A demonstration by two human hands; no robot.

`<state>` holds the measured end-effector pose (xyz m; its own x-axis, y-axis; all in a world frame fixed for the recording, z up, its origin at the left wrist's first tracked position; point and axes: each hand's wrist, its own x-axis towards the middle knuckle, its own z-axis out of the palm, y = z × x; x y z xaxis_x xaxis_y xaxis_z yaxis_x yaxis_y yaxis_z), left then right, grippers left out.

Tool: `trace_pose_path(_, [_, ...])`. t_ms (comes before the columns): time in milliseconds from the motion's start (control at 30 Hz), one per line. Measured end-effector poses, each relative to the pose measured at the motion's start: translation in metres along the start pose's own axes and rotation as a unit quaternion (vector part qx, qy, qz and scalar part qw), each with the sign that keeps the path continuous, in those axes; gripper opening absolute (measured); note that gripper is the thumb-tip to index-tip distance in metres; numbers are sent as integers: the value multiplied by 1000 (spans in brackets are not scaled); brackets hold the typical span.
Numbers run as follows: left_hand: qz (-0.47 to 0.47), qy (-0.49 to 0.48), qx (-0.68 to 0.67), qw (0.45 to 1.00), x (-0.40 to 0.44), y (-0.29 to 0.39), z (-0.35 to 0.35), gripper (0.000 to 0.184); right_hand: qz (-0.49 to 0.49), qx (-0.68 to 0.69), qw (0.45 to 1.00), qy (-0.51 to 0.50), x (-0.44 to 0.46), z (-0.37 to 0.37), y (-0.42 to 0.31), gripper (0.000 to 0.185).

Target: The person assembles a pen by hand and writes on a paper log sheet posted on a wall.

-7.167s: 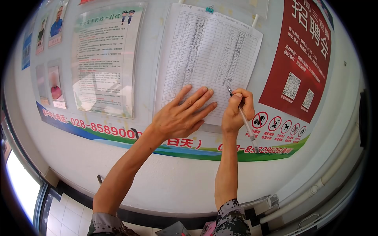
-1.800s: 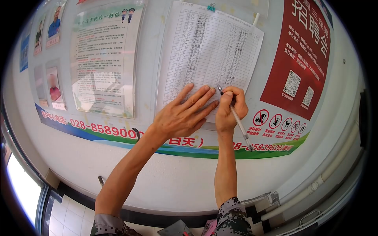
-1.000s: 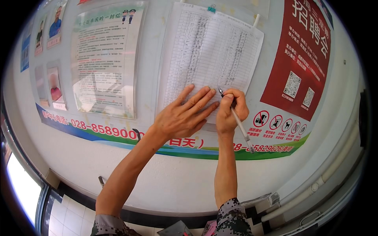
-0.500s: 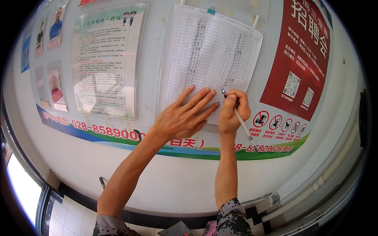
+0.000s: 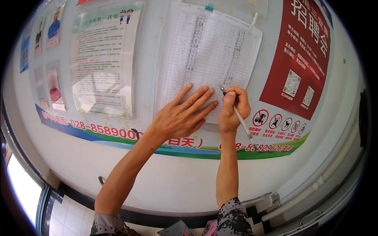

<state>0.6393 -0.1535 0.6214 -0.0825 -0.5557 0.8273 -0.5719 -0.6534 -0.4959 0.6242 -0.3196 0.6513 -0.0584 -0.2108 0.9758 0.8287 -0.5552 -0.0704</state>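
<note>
A white form with a ruled table [image 5: 214,47] hangs on the wall board, a teal clip [image 5: 209,7] at its top edge. Handwriting fills much of two of its columns. My left hand [image 5: 185,112] lies on the lower part of the sheet, fingers spread, holding nothing. Close to its right, my right hand [image 5: 234,108] grips a clear pen [image 5: 245,126] between thumb and fingers. The pen's tip is at the sheet, just below the written rows of the right column. The sheet's bottom edge is partly hidden by my hands.
Left of the form is a printed notice [image 5: 104,63] in a clear sleeve, with small portrait photos [image 5: 54,27] beyond it. A red poster [image 5: 295,59] hangs at the right. A pipe [image 5: 315,185] runs along the lower right, and floor tiles [image 5: 73,214] show at the lower left.
Compared with the earliest frame, my right hand and the pen are slightly further left; against about a second ago, slightly further right. My left hand has stayed nearly in place on the sheet.
</note>
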Motion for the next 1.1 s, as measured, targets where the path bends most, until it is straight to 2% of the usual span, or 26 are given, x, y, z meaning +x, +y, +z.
trace_pose_path(1100, [1, 5, 10, 1000, -1, 0, 2, 59, 0, -32, 999, -8, 0, 1, -1, 6])
